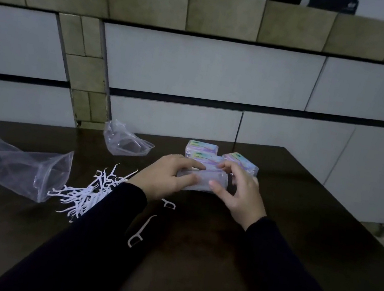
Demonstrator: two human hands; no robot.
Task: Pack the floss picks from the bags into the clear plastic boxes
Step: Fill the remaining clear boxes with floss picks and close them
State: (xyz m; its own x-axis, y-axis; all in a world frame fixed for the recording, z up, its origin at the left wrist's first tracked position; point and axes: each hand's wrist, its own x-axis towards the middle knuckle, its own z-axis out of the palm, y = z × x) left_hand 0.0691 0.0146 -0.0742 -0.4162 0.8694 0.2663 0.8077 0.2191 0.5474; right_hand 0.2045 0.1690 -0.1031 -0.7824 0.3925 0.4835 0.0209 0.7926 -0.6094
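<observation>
Hands: left hand (168, 175) and right hand (238, 193) both grip one clear box (201, 180) from its ends, fingers curled over it, just above the table (301, 214).
Picks: loose pile (86, 193) by the left sleeve, beside an emptied bag (14, 166); two strays (139, 232) near the wrists.
Risk: a sleeve may sweep picks off the edge.
Risk: the lid may not be fully closed; cannot tell here.

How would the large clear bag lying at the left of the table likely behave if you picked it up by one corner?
The large clear bag looks thin and crumpled, so it would probably droop limply. It appears nearly empty, so likely very light. Its open mouth faces the floss picks; any left inside might spill.
</observation>
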